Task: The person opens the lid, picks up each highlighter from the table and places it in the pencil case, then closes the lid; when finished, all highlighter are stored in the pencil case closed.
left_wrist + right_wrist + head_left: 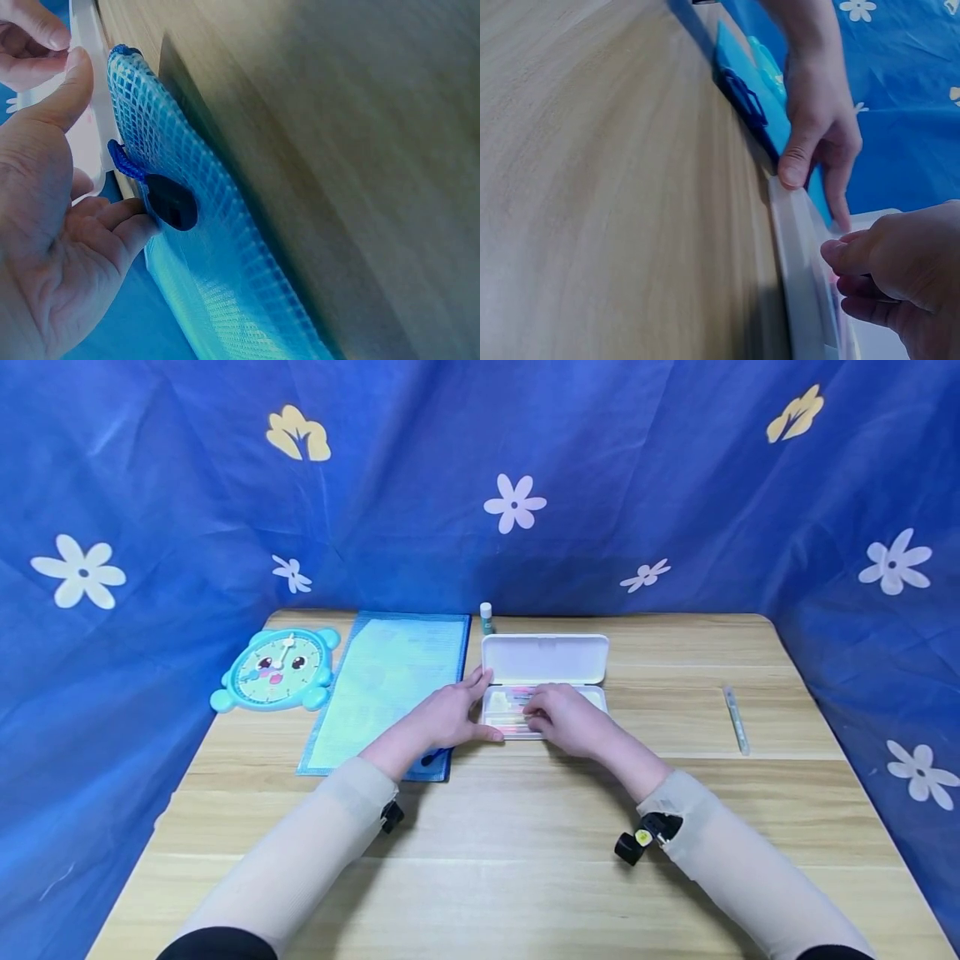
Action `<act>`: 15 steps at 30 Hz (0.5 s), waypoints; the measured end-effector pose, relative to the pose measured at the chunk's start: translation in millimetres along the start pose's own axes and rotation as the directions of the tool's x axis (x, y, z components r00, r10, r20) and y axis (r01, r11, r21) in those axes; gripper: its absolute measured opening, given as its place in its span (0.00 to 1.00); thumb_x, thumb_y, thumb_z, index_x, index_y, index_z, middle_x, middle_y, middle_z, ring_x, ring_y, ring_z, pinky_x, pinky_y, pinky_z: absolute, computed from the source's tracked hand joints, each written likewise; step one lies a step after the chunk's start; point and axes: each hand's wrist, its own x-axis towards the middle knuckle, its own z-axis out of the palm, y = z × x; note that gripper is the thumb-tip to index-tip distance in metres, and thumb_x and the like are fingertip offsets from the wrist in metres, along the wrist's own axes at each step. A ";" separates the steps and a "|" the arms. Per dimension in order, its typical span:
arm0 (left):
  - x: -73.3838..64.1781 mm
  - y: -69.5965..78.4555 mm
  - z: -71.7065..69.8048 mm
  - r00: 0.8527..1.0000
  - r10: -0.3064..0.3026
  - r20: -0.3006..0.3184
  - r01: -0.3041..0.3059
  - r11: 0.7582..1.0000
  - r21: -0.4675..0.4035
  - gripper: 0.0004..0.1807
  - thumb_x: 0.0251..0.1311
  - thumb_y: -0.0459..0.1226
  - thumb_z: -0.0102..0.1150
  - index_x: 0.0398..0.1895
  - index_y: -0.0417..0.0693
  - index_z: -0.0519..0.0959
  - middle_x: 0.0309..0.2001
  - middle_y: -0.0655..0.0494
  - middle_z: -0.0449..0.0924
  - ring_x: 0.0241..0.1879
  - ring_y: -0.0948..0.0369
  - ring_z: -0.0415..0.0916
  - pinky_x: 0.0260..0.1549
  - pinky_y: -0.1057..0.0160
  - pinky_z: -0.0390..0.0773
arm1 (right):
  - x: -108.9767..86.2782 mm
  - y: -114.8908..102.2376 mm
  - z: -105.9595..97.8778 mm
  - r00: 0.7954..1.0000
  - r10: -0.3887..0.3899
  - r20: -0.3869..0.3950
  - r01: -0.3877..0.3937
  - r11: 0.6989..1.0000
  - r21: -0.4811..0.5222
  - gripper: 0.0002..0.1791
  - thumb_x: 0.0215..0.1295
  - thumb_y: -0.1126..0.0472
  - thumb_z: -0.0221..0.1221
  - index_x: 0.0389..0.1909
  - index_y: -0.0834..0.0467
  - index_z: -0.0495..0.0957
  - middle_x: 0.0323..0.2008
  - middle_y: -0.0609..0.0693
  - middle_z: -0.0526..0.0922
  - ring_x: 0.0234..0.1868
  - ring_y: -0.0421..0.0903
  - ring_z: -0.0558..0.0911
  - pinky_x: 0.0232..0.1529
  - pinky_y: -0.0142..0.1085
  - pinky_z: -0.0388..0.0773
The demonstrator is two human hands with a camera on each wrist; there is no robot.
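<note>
A white pencil case (545, 658) lies with its lid raised, and pens (510, 729) in several colours are inside. My left hand (447, 714) is at its left end, thumb by the near corner and a finger by the back corner, both fairly straight. Over the pens, my right hand (570, 720) has its fingers curled and reaching into the case. In the right wrist view the right thumb and fingertips (841, 257) come close together. Whether they pinch anything is hidden.
Left of the case lies a blue mesh zip pouch (397, 668) with a dark zip pull (172, 202). Beyond it is a toy clock (276, 670). A glue stick (487, 618) stands behind the case. A capped pen (736, 720) lies at the right.
</note>
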 end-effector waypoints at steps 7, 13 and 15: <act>-0.2 0.7 -1.1 1.000 -0.011 0.010 0.011 1.000 0.006 0.67 0.56 0.69 0.70 0.87 0.53 0.43 0.85 0.47 0.40 0.79 0.41 0.55 0.75 0.45 0.61 | -12.8 6.9 -15.7 0.998 0.023 -0.067 -0.022 1.000 0.015 0.07 0.70 0.67 0.68 0.45 0.63 0.90 0.40 0.52 0.87 0.44 0.50 0.86 0.51 0.47 0.82; 0.0 1.6 -1.8 1.000 -0.014 0.012 0.014 1.000 0.010 0.66 0.57 0.69 0.70 0.87 0.52 0.43 0.85 0.47 0.40 0.79 0.41 0.55 0.75 0.45 0.60 | -31.9 19.5 -35.0 0.990 0.045 -0.131 -0.038 0.998 0.051 0.09 0.69 0.69 0.69 0.47 0.66 0.89 0.39 0.53 0.88 0.42 0.51 0.86 0.48 0.49 0.83; -0.2 1.7 -1.9 1.000 -0.013 0.014 0.013 1.000 0.007 0.67 0.57 0.69 0.69 0.87 0.52 0.43 0.85 0.47 0.39 0.79 0.41 0.55 0.75 0.45 0.60 | -40.0 24.9 -42.5 0.986 0.072 -0.152 -0.061 0.995 0.074 0.09 0.68 0.69 0.69 0.47 0.68 0.89 0.39 0.55 0.88 0.42 0.52 0.86 0.48 0.50 0.84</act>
